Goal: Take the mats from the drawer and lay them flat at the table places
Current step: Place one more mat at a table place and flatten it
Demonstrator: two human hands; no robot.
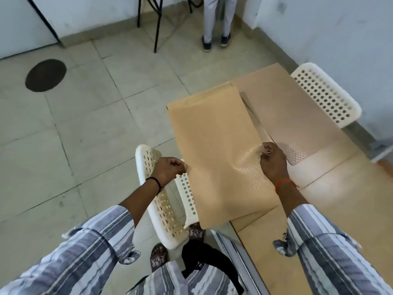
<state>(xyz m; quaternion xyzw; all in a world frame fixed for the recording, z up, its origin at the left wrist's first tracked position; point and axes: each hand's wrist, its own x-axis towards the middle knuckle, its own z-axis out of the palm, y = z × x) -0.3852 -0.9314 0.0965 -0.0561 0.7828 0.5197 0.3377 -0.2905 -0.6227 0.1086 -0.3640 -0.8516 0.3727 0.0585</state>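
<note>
Here, a white perforated plastic chair (pixel 161 201) stands directly in front of the person, between them and the near left edge of the pale wood-look rectangular table (pixel 344 201), and the mat hangs partly over its seat. A second white perforated chair (pixel 325 96) sits at the table's far right side, near the pale wall. On the tiled grey floor (pixel 106 124) lies a dark round cover (pixel 45 75), well apart from the table. Further back stand black metal legs (pixel 158 22) of some furniture and another person's legs in light trousers (pixel 217 20).

The tan, thin, flexible rectangular mat (pixel 214 145) is held up above the table's left edge, not yet flat; it sags and dimples, and a dotted pattern of light shows on its surface near the right hand. Its far end reaches over the tabletop, its near corner hangs past the table edge.

The left hand (pixel 168 171), with a black wristband, pinches the mat's left edge with curled fingers. The right hand (pixel 274 160), with an orange wrist thread, grips the mat's right edge, fingers closed on it. Both sleeves are striped grey and white.
</note>
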